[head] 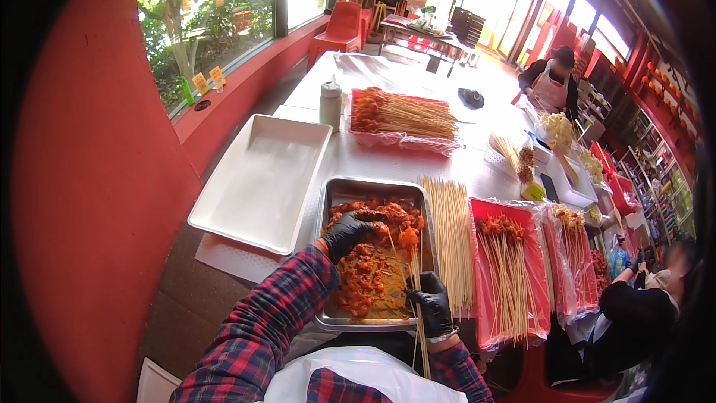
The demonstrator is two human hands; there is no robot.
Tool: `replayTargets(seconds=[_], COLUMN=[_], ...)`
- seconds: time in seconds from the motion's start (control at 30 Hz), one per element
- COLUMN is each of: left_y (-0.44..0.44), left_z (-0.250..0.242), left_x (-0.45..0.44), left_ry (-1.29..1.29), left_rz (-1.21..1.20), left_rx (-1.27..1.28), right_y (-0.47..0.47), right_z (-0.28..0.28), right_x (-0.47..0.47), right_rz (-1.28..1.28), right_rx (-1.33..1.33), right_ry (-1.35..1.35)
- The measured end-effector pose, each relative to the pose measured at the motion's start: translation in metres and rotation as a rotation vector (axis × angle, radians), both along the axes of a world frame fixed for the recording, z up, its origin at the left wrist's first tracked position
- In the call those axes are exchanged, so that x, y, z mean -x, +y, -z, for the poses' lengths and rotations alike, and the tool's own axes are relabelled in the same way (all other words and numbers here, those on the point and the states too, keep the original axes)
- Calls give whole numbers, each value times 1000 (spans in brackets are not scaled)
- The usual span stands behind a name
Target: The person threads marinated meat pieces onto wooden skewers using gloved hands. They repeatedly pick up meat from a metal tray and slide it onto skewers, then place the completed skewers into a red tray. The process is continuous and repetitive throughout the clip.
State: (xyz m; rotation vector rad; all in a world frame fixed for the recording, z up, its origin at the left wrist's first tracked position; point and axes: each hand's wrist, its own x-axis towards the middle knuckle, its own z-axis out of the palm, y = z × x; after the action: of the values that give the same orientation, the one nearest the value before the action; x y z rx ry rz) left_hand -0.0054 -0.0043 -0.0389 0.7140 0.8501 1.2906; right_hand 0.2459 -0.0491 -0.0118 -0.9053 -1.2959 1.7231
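Observation:
In front of me a steel tray (373, 323) holds raw meat pieces (358, 285) coated in red marinade. My left hand (349, 233), in a black glove, is over the meat with thumb and fingers closed around a marinated piece (380, 229). The tip of a thin wooden skewer reaches up to that piece. Gripped in my right hand (430, 302), also gloved in black, are several wooden skewers (420, 341). Red meat (409, 239) is threaded on the upper ends of some of them, above the tray's right half.
Bare skewers (444, 235) lie right of the tray, beside red trays (537, 285) of loaded skewers. An empty-looking white bin (263, 173) stands left. A bottle (330, 103) and another loaded tray (403, 143) are farther back. Two people (551, 84) work at the right.

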Motion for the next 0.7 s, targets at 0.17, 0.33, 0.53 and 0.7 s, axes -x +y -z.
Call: replayTargets(seconds=[0.17, 0.33, 0.53, 0.7], left_y=[0, 5, 4, -4], left_z=[-4, 2, -3, -15], left_x=[-2, 1, -3, -5], left_ry=[-10, 109, 204, 323], left_rz=[-128, -160, -163, -145], left_rx=[-20, -40, -213, -202], right_y=[-3, -3, -2, 0], right_z=[-9, -10, -5, -1], right_x=[0, 1, 1, 0], right_rz=[-45, -44, -63, -62], right_rx=[84, 115, 105, 128], right_ry=[2, -28, -9, -22])
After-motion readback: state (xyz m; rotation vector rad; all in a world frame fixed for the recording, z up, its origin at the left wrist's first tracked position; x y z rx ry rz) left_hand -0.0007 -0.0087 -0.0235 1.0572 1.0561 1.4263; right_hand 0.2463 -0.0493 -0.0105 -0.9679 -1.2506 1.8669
